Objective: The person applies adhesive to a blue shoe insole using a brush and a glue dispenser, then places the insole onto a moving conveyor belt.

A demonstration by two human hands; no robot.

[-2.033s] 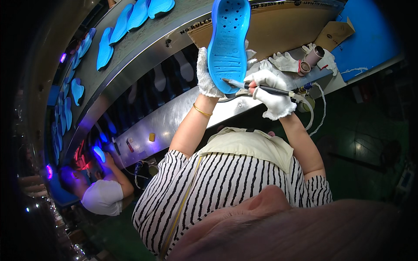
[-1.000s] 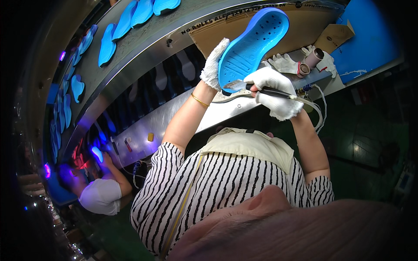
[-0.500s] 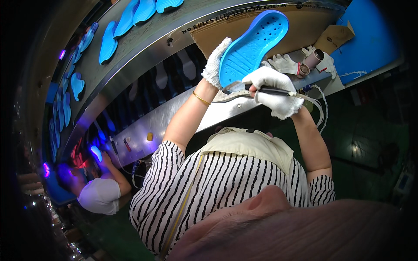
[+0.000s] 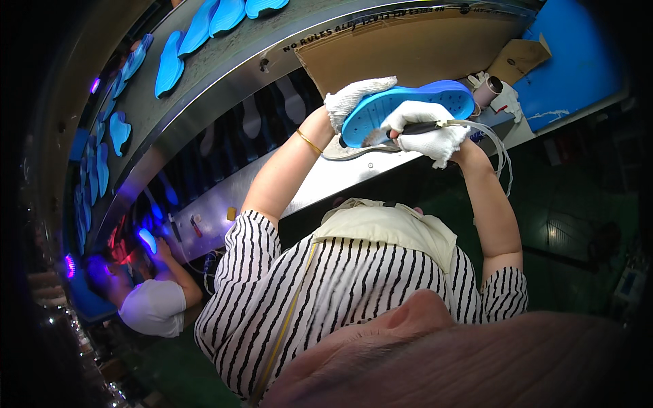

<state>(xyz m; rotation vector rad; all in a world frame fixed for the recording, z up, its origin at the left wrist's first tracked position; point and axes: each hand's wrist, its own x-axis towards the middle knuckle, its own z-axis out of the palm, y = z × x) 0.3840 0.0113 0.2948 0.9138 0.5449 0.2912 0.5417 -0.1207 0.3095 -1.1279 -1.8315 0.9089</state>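
My left hand (image 4: 359,97), in a white knit glove, grips a blue shoe sole (image 4: 442,95) by its left end. The sole is tilted, its dotted inner side facing me. In my right hand (image 4: 427,130), gloved with a bare fingertip showing, is a dark-handled brush (image 4: 416,128). Pale tubes (image 4: 500,146) trail from the back of its handle. The brush's flat tip (image 4: 375,138) is at the near left edge of the sole; whether it touches is hard to make out. My right hand covers part of the sole.
Several blue soles (image 4: 169,64) lie on a conveyor belt (image 4: 146,95) at the far left. A metal ledge (image 4: 326,178) runs below my hands. Brown cardboard (image 4: 408,54), a spool (image 4: 488,92) and white gloves (image 4: 507,105) are beyond. Another person (image 4: 153,302) works at the left.
The sole has come down and tipped from upright to nearly level. My left fingers now lie along its far edge. My right hand with the brush has shifted slightly left.
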